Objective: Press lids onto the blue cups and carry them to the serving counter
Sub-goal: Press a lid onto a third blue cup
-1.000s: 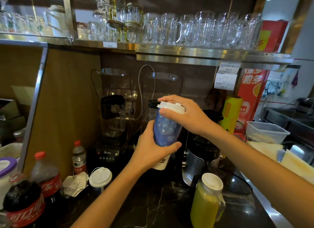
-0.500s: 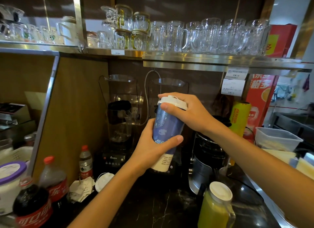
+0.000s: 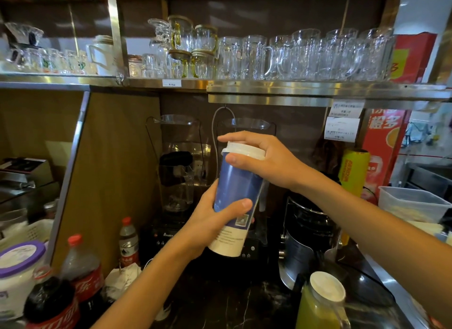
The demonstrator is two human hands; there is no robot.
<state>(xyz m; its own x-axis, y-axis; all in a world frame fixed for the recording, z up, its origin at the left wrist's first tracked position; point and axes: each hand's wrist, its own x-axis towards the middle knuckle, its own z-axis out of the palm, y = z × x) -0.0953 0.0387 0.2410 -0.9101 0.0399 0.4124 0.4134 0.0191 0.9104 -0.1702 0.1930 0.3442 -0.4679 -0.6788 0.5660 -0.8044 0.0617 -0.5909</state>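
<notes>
Currently, progress is judged as partial: one tall blue paper cup with a white base band point(image 3: 236, 201) is held in the air above the dark marbled surface point(image 3: 244, 304), in front of the two clear blender jugs on black bases point(image 3: 179, 162), and well below the steel shelf of glass mugs point(image 3: 293, 88). The left hand point(image 3: 215, 221) grips the cup's lower half, thumb across the front and the other fingers curled behind. The right hand point(image 3: 266, 159) caps the white plastic lid point(image 3: 243, 151), fingers curled over the top and thumb pressed against the rim. The lid appears to sit on the cup; whether it has snapped fully home all round cannot be told. Carrying to the serving counter is not yet done.

Hidden or unclear: the serving counter itself is not identifiable. No second blue cup is in view, so how many are left cannot be judged. The cup's contents are covered. The yellow-green pitcher with a white cap point(image 3: 320, 304) is cut off at the lower edge, as are the red-capped cola bottles point(image 3: 80, 274) at left.
</notes>
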